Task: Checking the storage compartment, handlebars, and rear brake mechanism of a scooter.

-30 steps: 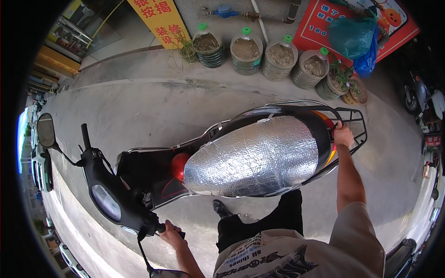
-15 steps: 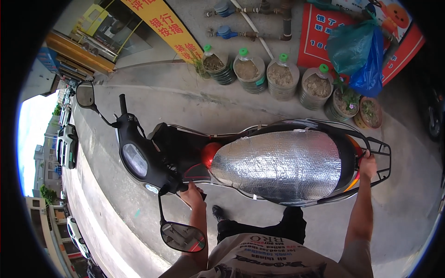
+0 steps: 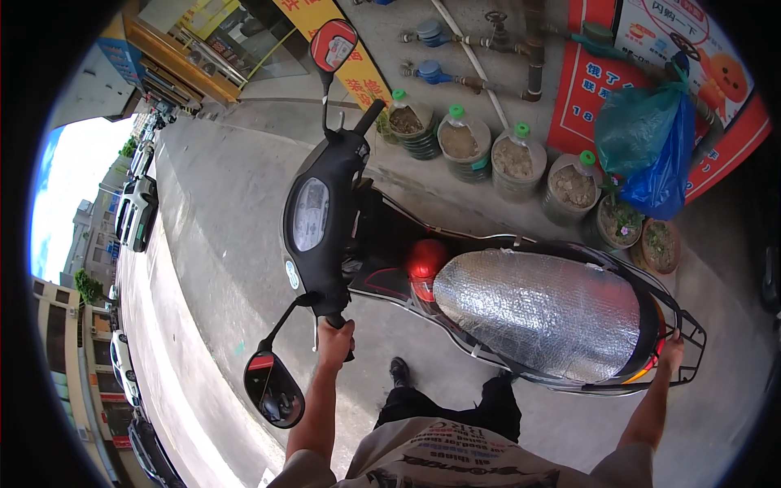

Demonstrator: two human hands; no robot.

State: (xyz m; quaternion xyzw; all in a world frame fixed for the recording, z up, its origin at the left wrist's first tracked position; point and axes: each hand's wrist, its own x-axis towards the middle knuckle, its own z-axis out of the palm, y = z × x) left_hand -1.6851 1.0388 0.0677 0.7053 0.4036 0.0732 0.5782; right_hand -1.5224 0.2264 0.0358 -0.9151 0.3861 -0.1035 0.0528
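Observation:
A black scooter (image 3: 321,183) stands crosswise before me, its front toward the left. My left hand (image 3: 334,340) is wrapped round the near handlebar grip. At the tail, my right hand (image 3: 672,355) is closed on the black rear rack (image 3: 693,342), beside the red and orange tail light. A silver foil cover (image 3: 537,313) lies over the seat. Ahead of the seat sits a shiny red round object (image 3: 426,260), perhaps a helmet. Two mirrors rise from the bars: the near mirror (image 3: 274,389) and the far mirror (image 3: 333,45).
Beyond the scooter, several cut plastic bottles of soil (image 3: 514,167) line the wall, with a round flowerpot (image 3: 656,244) at their right end. Green and blue plastic bags (image 3: 651,138) hang from wall pipes. Parked cars (image 3: 134,213) stand along the road at left.
The handlebar has swung round, its far end moving right and away from me. In the picture the scooter's body has shifted right and tilted. Both hands keep their holds.

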